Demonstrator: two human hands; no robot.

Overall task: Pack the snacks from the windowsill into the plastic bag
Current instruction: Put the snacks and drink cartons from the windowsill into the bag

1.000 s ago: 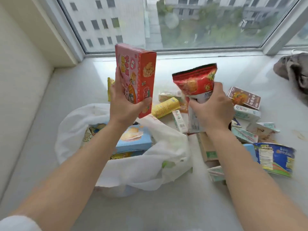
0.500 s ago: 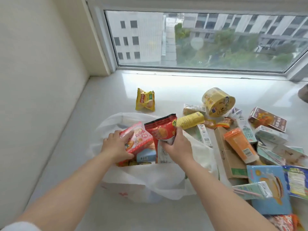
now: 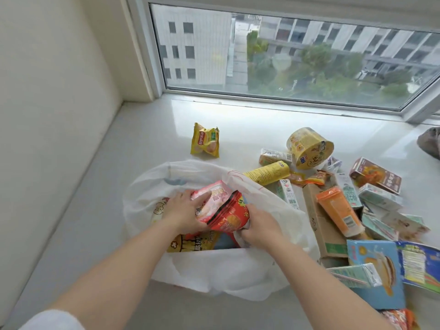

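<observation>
Nearest, just below both hands, the white plastic bag is seen slumped open on the windowsill, its thin film sagging wherever nothing props it. Inside its mouth the left hand is laid over a pink snack box, fingers curled round its edge, while the right hand is closed on the lower end of a red snack pouch, which is pressed against the box. A yellow packet is already lodged in the bag beneath the left wrist.

The pouch is judged light, crinkly and easily crushed, so a loose hold at the sealed end is advised; the box is judged stiff and best taken across its narrow sides.

To the right of the right hand, unpacked goods are heaped: a blue box, an orange tube, a brown carton. Farther beyond the hands lie a yellow canister, a yellow bowl on its side, and a small yellow chip bag standing well apart.
</observation>
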